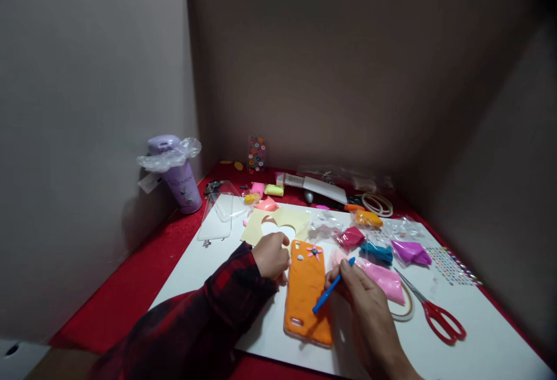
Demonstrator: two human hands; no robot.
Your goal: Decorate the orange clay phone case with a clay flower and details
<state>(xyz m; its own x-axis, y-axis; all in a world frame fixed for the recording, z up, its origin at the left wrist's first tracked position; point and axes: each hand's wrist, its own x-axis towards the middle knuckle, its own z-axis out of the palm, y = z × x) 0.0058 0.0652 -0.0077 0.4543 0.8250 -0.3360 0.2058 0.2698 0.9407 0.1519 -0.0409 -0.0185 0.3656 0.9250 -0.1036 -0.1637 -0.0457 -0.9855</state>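
Observation:
A phone case covered in orange clay (306, 290) lies flat on a white board. Near its top sit a pink clay flower (314, 251) with a dark centre and a small pale blue dab (300, 257). My right hand (363, 299) grips a blue pen-like stick (328, 293), held slanted over the case with its lower tip close to the orange surface; I cannot tell whether it touches. At the upper left edge of the case is my left hand (272, 256), fingers curled inward. What those fingers hold, if anything, is hidden.
Scissors with red handles (444, 319), a tape roll (404, 304) and a pink clay packet (385, 281) lie right. Behind are several clay packets and a yellow paper with a cut-out (252, 232). Clear cases (217, 217) and a purple tumbler (180, 180) stand left.

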